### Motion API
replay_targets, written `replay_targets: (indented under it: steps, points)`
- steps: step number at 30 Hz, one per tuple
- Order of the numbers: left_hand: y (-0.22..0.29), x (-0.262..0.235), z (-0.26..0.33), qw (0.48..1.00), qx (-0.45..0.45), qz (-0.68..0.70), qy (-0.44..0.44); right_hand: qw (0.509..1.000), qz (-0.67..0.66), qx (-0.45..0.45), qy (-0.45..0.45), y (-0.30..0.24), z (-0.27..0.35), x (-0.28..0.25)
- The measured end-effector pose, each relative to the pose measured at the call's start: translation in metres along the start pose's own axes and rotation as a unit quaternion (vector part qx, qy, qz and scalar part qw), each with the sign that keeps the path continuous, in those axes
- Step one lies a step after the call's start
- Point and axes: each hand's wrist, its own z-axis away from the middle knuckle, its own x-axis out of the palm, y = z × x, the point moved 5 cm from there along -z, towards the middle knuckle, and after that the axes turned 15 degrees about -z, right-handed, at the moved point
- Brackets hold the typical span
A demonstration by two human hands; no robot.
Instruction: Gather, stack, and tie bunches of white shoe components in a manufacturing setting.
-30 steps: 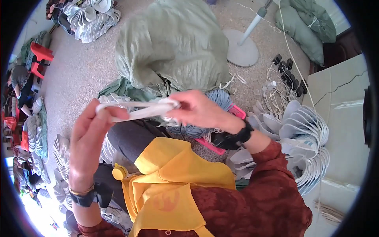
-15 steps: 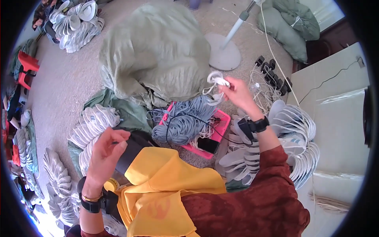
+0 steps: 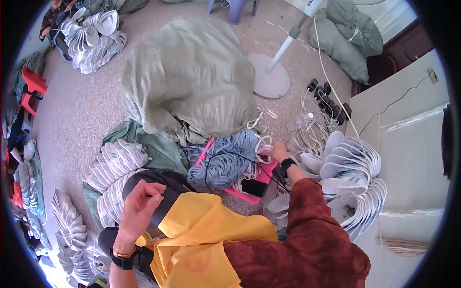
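Your hands are well apart: the left hand [image 3: 142, 206], loosely curled and empty, hangs beside the yellow apron [image 3: 216, 211]; the right [image 3: 278, 151] is at the pink tray's [image 3: 269, 169] right corner, beside the white straps [image 3: 258, 146], its grip hidden. Best keep strands clear of the black cable [image 3: 207, 174].

We seem to be in a small workshop. We see fanned stacks of white pieces [image 3: 367, 161] past three o'clock, bulging sacks [image 3: 338, 50] between one and two, and a pink basket [image 3: 242, 196] of blue-grey cords [image 3: 223, 168] at dial centre.
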Motion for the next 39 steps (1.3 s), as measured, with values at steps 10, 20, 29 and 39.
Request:
replay_targets:
  steps: [10, 20, 29, 39]
  points:
    - [0.002, 0.002, -0.004, 0.999, 0.011, 0.033, 0.006, 0.992, -0.068, 0.091, -0.055, 0.064, 0.014, 0.058]
    - [0.001, 0.004, -0.005, 1.000, -0.010, 0.012, 0.016, 0.990, 0.046, -0.009, -0.135, 0.051, 0.009, 0.068]
    - [-0.003, 0.005, -0.008, 1.000, 0.001, 0.013, 0.024, 0.992, -0.069, -0.109, 0.002, -0.014, 0.028, 0.056]
    - [-0.007, 0.004, -0.003, 0.999, 0.007, 0.021, 0.036, 0.958, -0.127, -0.091, -0.242, -0.069, 0.100, 0.152]
